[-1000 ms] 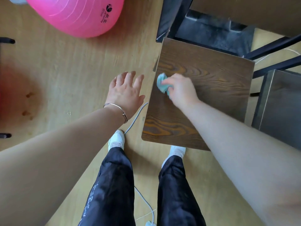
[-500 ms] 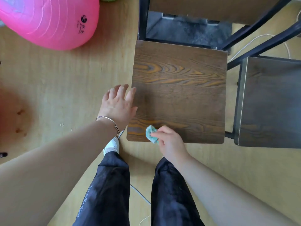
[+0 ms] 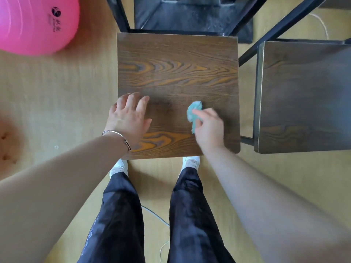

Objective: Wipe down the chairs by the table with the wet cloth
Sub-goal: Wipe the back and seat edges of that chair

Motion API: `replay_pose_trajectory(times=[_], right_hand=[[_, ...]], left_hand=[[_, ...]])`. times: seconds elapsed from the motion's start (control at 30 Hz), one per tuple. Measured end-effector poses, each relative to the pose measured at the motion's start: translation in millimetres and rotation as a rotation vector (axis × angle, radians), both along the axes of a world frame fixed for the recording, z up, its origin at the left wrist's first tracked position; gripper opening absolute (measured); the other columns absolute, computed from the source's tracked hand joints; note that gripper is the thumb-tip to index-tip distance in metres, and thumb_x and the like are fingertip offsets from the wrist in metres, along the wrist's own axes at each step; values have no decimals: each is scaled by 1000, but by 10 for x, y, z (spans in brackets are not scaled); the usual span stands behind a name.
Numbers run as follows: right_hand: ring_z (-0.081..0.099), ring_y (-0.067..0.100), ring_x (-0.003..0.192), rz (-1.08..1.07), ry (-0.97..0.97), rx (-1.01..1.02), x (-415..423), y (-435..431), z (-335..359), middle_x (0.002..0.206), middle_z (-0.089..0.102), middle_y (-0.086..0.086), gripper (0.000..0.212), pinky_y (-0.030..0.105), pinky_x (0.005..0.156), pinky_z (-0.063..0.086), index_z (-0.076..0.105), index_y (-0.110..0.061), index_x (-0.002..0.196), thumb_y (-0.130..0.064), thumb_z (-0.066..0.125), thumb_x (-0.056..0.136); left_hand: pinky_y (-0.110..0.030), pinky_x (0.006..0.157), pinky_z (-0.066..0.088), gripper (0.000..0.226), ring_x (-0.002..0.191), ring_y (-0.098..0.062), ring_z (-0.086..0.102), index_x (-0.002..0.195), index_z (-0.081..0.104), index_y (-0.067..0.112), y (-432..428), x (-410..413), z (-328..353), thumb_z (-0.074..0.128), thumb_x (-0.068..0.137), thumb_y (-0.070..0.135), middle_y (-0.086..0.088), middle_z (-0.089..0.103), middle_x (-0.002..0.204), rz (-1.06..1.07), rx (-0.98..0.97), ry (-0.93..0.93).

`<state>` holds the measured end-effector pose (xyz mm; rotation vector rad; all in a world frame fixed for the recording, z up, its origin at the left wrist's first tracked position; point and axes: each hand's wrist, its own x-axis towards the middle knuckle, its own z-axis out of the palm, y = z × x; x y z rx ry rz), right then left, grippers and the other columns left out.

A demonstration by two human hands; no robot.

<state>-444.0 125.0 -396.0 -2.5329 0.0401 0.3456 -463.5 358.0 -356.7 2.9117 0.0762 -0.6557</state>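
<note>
- Sweeping from 7 to 4 o'clock on the chair seat [image 3: 176, 69], the right hand [image 3: 209, 128] pinches the wet cloth [image 3: 193, 111] in curled fingers.
- Flat-fingered, the left hand [image 3: 127, 116] now rests at 8 o'clock; the seat's front looks covered.

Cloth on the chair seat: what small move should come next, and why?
Probably sweep the teal cloth forward across the wooden chair seat to its far edge. The right hand holds it on the near right part, the left hand lies open at the near left, and the far half is uncovered.
</note>
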Motion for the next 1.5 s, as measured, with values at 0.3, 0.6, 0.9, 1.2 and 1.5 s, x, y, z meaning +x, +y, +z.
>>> replay_pose_trajectory(times=[0.3,0.6,0.9,1.2,1.5], right_hand=[[60,14,86,-31,-26,131,-271,-291,145,104,65,3,42,15,75,43,75,-12,110,11,52,82],[62,26,94,-304,-14,-144,-546,-1082,24,108,65,7,42,23,81,43,72,-10,118,9,55,85],[64,20,88,-217,-90,-10,-1002,356,-64,103,66,4,41,27,79,53,72,-12,116,7,59,83],[63,24,95,94,71,105,-1328,1699,1,109,64,5,41,32,84,56,70,-9,120,7,61,84],[62,16,94,118,272,265,-1121,1874,383,107,63,3,35,16,85,45,71,-11,120,3,56,91]], left_hand=[[-45,105,33,65,134,-31,29,147,31,22,-182,-113,-22,56,91,44,-5,32,148,-57,12,7],[-53,102,37,66,133,-35,31,145,36,17,129,-311,9,62,88,37,-11,38,145,-86,-3,-13],[-50,106,32,65,137,-32,25,147,29,19,702,-451,56,55,92,41,-8,31,150,-112,7,-4],[-49,106,31,64,136,-34,25,147,27,20,1200,-535,124,55,92,38,-8,30,151,-51,-16,-54],[-49,106,31,64,136,-35,26,148,25,22,1450,-431,456,52,94,41,-8,28,152,65,29,-104]])
